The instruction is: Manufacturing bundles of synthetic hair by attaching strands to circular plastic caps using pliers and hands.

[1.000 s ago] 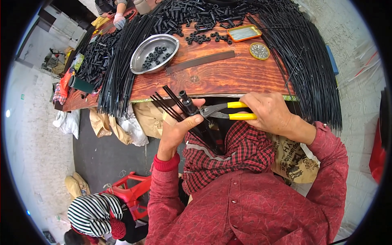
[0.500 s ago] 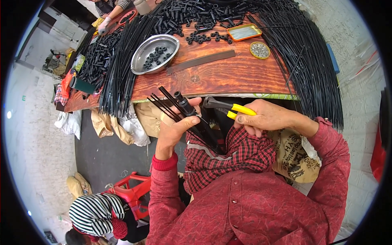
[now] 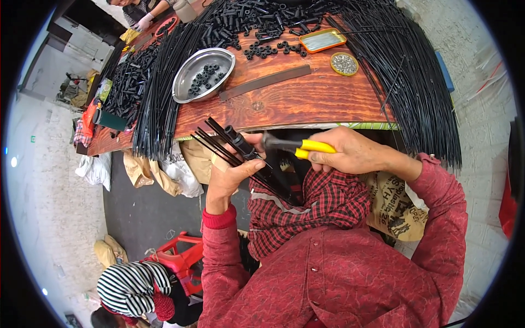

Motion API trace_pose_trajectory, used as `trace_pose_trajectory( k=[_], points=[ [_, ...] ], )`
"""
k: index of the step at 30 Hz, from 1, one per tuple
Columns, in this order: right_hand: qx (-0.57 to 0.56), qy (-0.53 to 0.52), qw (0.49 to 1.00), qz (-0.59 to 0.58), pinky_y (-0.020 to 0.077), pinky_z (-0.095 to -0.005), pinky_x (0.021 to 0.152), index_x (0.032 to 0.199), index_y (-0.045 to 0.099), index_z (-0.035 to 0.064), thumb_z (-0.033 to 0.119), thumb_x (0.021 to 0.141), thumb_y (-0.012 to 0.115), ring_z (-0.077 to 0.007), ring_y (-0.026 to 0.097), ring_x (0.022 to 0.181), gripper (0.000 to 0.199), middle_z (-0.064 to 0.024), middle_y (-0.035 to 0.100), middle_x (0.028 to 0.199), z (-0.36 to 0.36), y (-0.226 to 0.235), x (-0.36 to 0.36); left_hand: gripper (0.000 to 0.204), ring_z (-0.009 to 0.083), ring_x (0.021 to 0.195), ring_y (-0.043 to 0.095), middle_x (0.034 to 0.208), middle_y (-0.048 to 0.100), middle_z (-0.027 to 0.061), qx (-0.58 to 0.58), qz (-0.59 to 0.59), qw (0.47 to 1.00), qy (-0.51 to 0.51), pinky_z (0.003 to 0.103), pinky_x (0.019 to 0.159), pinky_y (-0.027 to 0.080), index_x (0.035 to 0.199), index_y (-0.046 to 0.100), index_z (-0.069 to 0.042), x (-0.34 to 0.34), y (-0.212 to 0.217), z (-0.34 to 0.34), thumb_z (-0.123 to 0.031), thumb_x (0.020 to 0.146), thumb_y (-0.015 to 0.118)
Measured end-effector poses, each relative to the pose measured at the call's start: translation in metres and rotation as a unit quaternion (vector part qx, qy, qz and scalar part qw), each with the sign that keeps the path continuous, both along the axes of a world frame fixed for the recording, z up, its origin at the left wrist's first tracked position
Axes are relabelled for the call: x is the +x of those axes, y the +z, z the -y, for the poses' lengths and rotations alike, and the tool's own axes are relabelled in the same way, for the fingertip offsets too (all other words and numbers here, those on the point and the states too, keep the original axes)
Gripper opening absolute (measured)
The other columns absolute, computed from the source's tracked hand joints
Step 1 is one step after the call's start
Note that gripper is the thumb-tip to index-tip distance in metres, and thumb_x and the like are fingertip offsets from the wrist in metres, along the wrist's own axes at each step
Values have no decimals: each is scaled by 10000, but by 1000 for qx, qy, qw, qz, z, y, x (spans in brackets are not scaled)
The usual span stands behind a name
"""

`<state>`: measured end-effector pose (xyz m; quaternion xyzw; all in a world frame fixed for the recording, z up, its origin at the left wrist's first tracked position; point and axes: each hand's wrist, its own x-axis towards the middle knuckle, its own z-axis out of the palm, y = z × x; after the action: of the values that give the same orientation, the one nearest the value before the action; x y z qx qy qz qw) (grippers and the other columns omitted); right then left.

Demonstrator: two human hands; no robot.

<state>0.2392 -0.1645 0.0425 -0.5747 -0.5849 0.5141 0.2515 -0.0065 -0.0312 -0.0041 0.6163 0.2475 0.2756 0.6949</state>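
Note:
My left hand [image 3: 232, 172] is closed round a bunch of thin black rods [image 3: 210, 143], which slant down toward my lap. A black tubular plastic fitting [image 3: 239, 141] stands up between its thumb and fingers. My right hand [image 3: 353, 150] grips a pair of pliers [image 3: 318, 146] by the yellow handles, which lie close together. The dark head of the pliers is smeared by motion and sits just right of the fitting, by my left fingertips. Whether the jaws touch the fitting or a rod I cannot tell.
On the wooden table [image 3: 328, 101] lie a metal bowl [image 3: 183, 87] of small black rings, a flat bar [image 3: 265, 82], an orange tray [image 3: 303, 46] of thin pins and a round dish [image 3: 344, 64] of metal bits. Rod bundles [image 3: 415, 82] flank them. Other people work at far left and lower left.
My right hand has brought the pliers left to the fitting, and their handles have closed together. My left hand still holds the rods and fitting, with a slight shift left.

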Motion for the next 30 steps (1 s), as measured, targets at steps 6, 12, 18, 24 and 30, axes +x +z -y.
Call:
trace_pose_trajectory(
  k=[6,12,18,24,30],
  points=[
    [123,-131,977,-119,497,-258,735,1030,573,30,82,812,768,-83,591,809,297,-14,631,918,-15,-38,-41,545,114,860,622,966,668,41,-32,20,999,1,236,750,502,1195,628,3,5,-4,-1,-27,691,832],
    [135,-195,948,-213,500,-242,679,1055,542,25,53,839,716,-79,591,765,279,-26,628,905,-27,-52,-60,522,107,847,620,948,670,35,-24,19,1000,2,233,737,500,1164,641,-1,4,-4,-1,-38,683,842],
    [62,-178,919,-347,477,-232,628,1036,545,36,97,852,710,-75,572,716,254,-23,617,879,-28,-38,-60,483,107,841,627,912,677,29,-19,-16,1000,4,233,736,508,1125,657,2,7,6,-1,-68,689,850],
    [-21,-133,957,-256,462,-223,605,1076,567,29,279,967,575,-79,567,677,273,-60,654,853,-16,-32,-27,556,110,867,631,962,684,38,3,-23,1000,15,234,749,512,1218,635,-6,2,-2,-3,-58,703,836],
    [9,-22,992,-125,512,-288,668,1096,576,7,220,994,505,-134,633,719,247,-47,678,869,6,-36,-5,549,114,911,625,997,680,56,-13,-11,1000,19,244,788,509,1226,632,0,5,3,-2,-50,714,825]
  ],
)
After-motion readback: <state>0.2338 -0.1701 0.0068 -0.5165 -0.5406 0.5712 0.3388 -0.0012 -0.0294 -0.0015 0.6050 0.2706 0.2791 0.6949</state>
